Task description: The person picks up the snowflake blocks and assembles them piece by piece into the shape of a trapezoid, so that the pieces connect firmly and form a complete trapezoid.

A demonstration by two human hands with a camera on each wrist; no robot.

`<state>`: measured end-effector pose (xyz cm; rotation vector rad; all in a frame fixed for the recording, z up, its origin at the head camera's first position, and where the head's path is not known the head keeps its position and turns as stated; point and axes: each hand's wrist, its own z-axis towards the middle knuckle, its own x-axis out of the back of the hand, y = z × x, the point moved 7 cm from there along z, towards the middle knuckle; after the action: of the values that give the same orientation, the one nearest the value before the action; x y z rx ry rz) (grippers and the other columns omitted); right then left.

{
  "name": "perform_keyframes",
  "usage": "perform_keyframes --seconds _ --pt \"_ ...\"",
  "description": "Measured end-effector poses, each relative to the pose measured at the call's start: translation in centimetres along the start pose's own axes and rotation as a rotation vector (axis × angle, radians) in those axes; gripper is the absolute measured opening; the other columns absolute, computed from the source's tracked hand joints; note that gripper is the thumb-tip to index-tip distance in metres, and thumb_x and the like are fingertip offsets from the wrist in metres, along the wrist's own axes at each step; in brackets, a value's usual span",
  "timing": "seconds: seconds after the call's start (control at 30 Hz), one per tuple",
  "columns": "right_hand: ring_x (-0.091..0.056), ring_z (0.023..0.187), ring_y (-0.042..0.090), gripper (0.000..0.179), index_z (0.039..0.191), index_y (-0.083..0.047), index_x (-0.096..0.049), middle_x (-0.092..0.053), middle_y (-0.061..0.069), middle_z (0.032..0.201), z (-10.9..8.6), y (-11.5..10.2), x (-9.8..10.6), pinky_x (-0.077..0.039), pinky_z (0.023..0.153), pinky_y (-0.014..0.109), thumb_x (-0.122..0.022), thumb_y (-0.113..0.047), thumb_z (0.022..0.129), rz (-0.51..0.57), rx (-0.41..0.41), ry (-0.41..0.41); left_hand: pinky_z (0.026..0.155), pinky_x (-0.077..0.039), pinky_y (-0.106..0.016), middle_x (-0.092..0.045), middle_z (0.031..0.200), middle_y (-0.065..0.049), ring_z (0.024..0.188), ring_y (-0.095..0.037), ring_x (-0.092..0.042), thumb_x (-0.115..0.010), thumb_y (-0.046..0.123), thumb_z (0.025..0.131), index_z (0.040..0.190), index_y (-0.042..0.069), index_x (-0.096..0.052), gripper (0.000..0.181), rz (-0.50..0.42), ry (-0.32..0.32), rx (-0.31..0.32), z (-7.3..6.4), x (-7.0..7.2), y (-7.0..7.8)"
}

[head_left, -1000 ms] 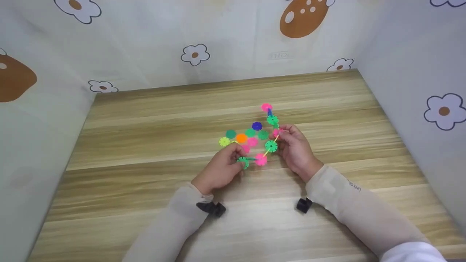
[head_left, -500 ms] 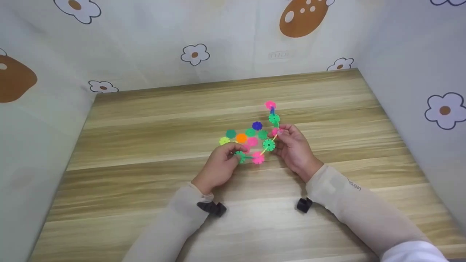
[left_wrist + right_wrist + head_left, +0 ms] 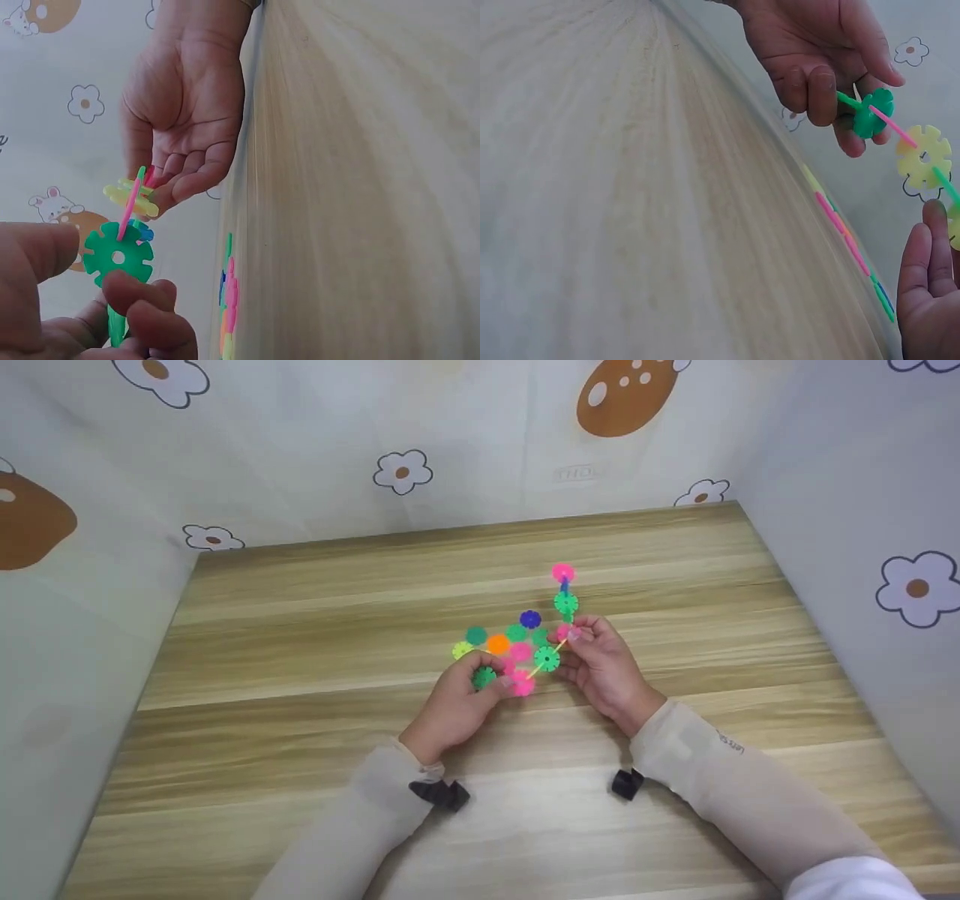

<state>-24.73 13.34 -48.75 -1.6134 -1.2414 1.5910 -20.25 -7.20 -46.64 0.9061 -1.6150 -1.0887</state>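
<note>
A chain of interlocked plastic snowflake discs in green, pink, yellow and blue hangs between my two hands. At its near end my left hand (image 3: pixel 454 701) holds a green disc (image 3: pixel 484 678) in curled fingers, with the thumb by a pink disc (image 3: pixel 523 684). In the left wrist view that thumb stands apart from a darker green disc (image 3: pixel 118 253). My right hand (image 3: pixel 609 675) pinches the chain further along, at a pink disc partly covered by its fingers. Beyond it the free end points away, past a green disc (image 3: pixel 566 603) to a pink disc (image 3: pixel 563 573).
Several loose discs lie on the wooden table (image 3: pixel 300 660) behind the hands, among them an orange disc (image 3: pixel 498 644), a blue disc (image 3: pixel 530 619) and a yellow disc (image 3: pixel 462 650). Patterned cloth walls (image 3: pixel 480 435) stand at the back and both sides.
The chain's near discs have moved left and slightly up. Its free end has swung a little right and away. My left thumb has shifted towards the pink disc; the right hand stays nearly still.
</note>
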Motion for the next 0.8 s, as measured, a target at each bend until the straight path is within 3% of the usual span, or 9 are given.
perform_keyframes --seconds 0.1,0.2,0.4,0.63,0.8 --pt "-0.075 0.085 0.018 0.016 0.121 -0.015 -0.042 -0.077 -0.002 0.101 -0.10 0.05 -0.26 -0.060 0.079 0.034 -0.046 -0.003 0.110 -0.001 0.006 -0.024 0.086 -0.049 -0.034 -0.061 0.109 -0.006 0.094 -0.021 -0.055 -0.069 0.024 0.103 0.125 0.006 -0.062 0.029 0.046 0.019 -0.002 0.03 0.09 -0.01" --pt "-0.076 0.087 0.019 0.016 0.120 -0.014 -0.042 -0.077 -0.002 0.102 -0.12 0.08 -0.42 -0.061 0.081 0.035 -0.046 -0.003 0.110 -0.002 0.011 -0.045 0.084 -0.050 -0.036 -0.062 0.109 -0.008 0.092 -0.024 -0.056 -0.067 0.021 0.102 0.125 0.005 -0.061 0.028 0.093 0.034 -0.017 0.06 0.20 0.01" --pt "-0.075 0.085 0.018 0.015 0.116 -0.016 -0.043 -0.077 -0.001 0.102 -0.22 0.06 -0.52 -0.063 0.080 0.035 -0.047 -0.003 0.110 0.011 0.009 -0.049 0.098 -0.050 -0.042 -0.063 0.116 -0.009 0.104 -0.026 -0.057 -0.064 0.017 0.103 0.127 0.004 -0.061 0.028 0.190 0.056 -0.056 0.01 0.21 0.43" --pt "-0.076 0.085 0.019 0.015 0.115 -0.016 -0.043 -0.078 -0.001 0.100 -0.27 0.10 -0.63 -0.063 0.080 0.036 -0.046 -0.002 0.110 0.029 0.006 -0.058 0.084 -0.049 -0.035 -0.060 0.109 -0.007 0.093 -0.024 -0.054 -0.068 0.014 0.099 0.121 0.009 -0.060 0.024 0.163 0.050 -0.007 -0.08 0.24 0.33" --pt "-0.076 0.085 0.019 0.015 0.115 -0.015 -0.044 -0.078 0.002 0.101 -0.29 0.07 -0.75 -0.063 0.080 0.036 -0.047 -0.002 0.110 0.035 0.006 -0.069 0.077 -0.046 -0.034 -0.052 0.095 -0.007 0.083 -0.022 -0.050 -0.065 0.013 0.100 0.117 0.007 -0.057 0.019 0.158 0.029 -0.024 -0.14 0.24 0.39"
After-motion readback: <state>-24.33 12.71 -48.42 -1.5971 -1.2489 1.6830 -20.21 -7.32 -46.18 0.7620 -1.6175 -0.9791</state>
